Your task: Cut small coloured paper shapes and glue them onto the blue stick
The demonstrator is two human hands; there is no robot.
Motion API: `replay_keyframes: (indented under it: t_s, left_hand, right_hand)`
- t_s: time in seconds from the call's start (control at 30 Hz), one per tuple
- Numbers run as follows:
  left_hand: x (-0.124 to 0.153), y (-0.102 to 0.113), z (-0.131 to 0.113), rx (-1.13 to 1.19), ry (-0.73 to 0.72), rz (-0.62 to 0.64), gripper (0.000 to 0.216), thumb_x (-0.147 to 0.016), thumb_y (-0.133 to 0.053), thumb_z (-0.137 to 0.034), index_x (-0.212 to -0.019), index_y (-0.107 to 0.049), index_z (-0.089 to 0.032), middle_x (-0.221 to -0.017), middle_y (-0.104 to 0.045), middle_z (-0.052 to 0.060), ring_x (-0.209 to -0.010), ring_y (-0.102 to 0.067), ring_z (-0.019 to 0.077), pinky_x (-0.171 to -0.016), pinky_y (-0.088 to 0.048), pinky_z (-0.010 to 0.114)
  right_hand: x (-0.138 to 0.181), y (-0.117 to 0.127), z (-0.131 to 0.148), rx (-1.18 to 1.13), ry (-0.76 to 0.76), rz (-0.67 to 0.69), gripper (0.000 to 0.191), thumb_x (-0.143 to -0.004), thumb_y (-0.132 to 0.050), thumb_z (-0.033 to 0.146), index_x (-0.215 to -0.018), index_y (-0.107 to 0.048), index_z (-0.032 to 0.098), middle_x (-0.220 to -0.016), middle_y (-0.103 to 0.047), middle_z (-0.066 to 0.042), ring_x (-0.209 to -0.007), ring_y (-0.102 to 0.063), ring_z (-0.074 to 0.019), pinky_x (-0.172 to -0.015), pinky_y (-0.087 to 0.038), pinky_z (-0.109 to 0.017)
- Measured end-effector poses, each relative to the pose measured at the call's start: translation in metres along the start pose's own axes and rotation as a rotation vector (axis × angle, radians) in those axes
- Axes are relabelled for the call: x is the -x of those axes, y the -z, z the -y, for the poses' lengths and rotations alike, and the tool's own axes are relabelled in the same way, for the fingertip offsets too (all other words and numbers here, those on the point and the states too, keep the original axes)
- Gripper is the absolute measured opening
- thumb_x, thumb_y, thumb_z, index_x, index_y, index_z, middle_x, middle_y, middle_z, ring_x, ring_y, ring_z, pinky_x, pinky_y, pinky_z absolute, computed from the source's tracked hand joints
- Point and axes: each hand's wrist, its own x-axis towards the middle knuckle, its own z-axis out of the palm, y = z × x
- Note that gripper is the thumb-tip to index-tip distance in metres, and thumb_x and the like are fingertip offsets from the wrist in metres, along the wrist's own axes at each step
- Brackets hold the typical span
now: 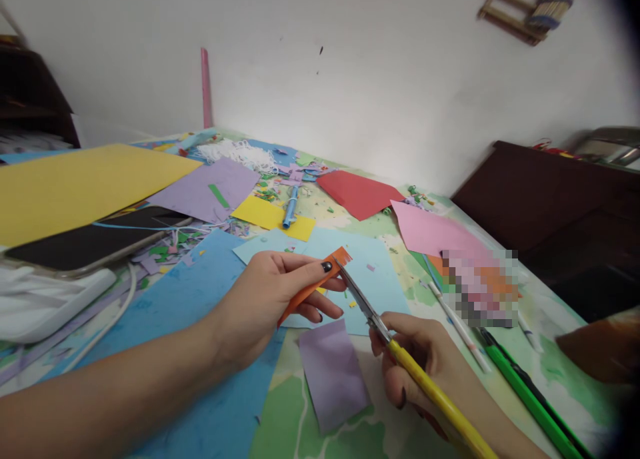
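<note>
The left hand (pixel 265 292) pinched an orange paper strip (pixel 320 282) while, at its four o'clock, the right hand (pixel 420 366) gripped yellow-handled scissors (pixel 395 346) touching the strip's fringed end.

The counter (pixel 505 352) has a green and pale patterned cover and stands against a white wall. Near its far edge lie a red sheet (pixel 357 194), a heap of white shreds (pixel 240 154) and many small scraps. At the left edge a big yellow sheet (pixel 75 182) partly covers a black phone (pixel 90 242) – beside it a lilac sheet (pixel 207 191). In the middle lie a large blue sheet (pixel 200 352), a light blue sheet (pixel 365 279) and a small lilac piece (pixel 334 376). Toward the right edge – a pink sheet (pixel 433 234), a white stick (pixel 460 329), a green pen (pixel 530 396).
</note>
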Motion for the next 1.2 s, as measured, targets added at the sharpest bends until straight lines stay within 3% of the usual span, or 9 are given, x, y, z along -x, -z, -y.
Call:
replay_keyframes:
  t_s: [0.23, 0.43, 0.7, 1.07, 1.2]
  left_hand:
    - [0.0003, 0.0005, -0.0001, 0.015, -0.004, 0.005, 0.02, -0.078, -0.067, -0.035, -0.082, -0.076, -0.018, -0.087, -0.074, 0.006, -0.055, -0.065, 0.0076, -0.047, -0.044, 0.014]
    - [0.0003, -0.0009, -0.0006, 0.007, -0.011, 0.003, 0.021, -0.079, -0.066, -0.035, -0.086, -0.076, -0.018, -0.085, -0.074, 0.007, -0.054, -0.065, 0.0074, -0.047, -0.044, 0.013]
    - [0.0008, -0.0001, 0.0007, -0.007, -0.02, -0.006, 0.023, -0.077, -0.068, -0.038, -0.081, -0.076, -0.017, -0.088, -0.074, 0.007, -0.054, -0.065, 0.0078, -0.047, -0.045, 0.013]
    - [-0.0001, -0.0011, 0.0017, 0.009, -0.03, -0.015, 0.022, -0.077, -0.068, -0.038, -0.08, -0.076, -0.017, -0.084, -0.073, 0.006, -0.054, -0.065, 0.0082, -0.047, -0.046, 0.013]
    - [0.0008, -0.0009, 0.0014, 0.006, -0.021, -0.011, 0.022, -0.076, -0.069, -0.038, -0.08, -0.077, -0.018, -0.084, -0.074, 0.006, -0.053, -0.066, 0.0079, -0.046, -0.045, 0.013]
  right_hand:
    - [0.0016, 0.0019, -0.0008, 0.024, 0.021, -0.025, 0.05, -0.054, -0.08, 0.053, -0.069, -0.049, 0.016, -0.045, -0.046, 0.007, -0.038, -0.028, -0.0019, -0.034, -0.019, -0.014]
    - [0.0014, 0.0039, -0.0022, -0.02, 0.091, 0.046, 0.055, -0.056, -0.078, 0.059, -0.074, -0.05, 0.015, -0.046, -0.047, 0.006, -0.04, -0.03, -0.0027, -0.039, -0.026, -0.015]
    - [0.0018, -0.0018, 0.0008, -0.025, 0.003, -0.002, 0.043, -0.057, -0.082, 0.04, -0.069, -0.049, 0.016, -0.046, -0.05, 0.007, -0.033, -0.029, -0.0003, -0.031, -0.022, -0.013]
    - [0.0012, -0.0014, -0.0061, 0.048, 0.047, -0.044, 0.044, -0.061, -0.077, 0.049, -0.069, -0.049, 0.016, -0.045, -0.049, 0.006, -0.037, -0.029, -0.0021, -0.034, -0.019, -0.015]
    - [0.001, 0.0014, -0.005, 0.019, 0.039, 0.014, 0.048, -0.058, -0.079, 0.051, -0.073, -0.049, 0.017, -0.046, -0.047, 0.007, -0.037, -0.028, -0.0022, -0.036, -0.023, -0.016]
